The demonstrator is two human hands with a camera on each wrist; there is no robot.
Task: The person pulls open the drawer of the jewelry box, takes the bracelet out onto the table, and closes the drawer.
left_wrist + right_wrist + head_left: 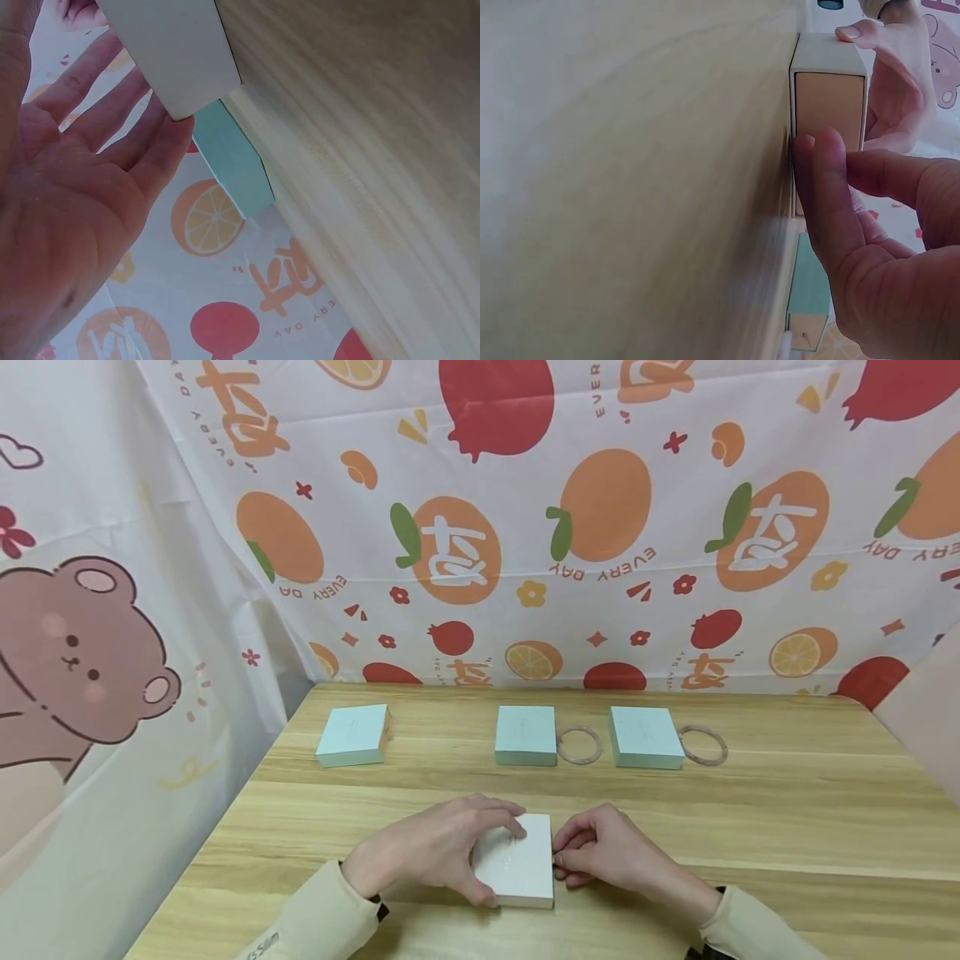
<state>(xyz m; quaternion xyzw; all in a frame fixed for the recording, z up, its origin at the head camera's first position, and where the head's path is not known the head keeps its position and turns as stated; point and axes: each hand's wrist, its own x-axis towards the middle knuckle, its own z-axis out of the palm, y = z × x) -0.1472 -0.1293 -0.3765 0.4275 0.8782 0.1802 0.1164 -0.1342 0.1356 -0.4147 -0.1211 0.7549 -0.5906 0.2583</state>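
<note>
A flat white drawer-style box [517, 864] lies on the wooden table. My left hand [450, 847] grips its sleeve from the left, thumb on the near edge and fingers over the far side. On the right, my right hand [611, 852] pinches at the box's end with thumb and fingers together. The right wrist view shows the tan drawer front [829, 105], level with the sleeve opening. My fingertips cover part of that front, so the spot they pinch is hidden. In the left wrist view, my left fingers touch the white box [180, 60] along its side.
Three pale teal boxes stand in a row at the back: left box [354, 733], middle box [526, 735] and right box [647, 737]. A ring-shaped bangle [601, 747] lies beside the middle box, another bangle [726, 750] beside the right one. Behind the table [810, 810] hangs a fruit-print cloth [525, 510].
</note>
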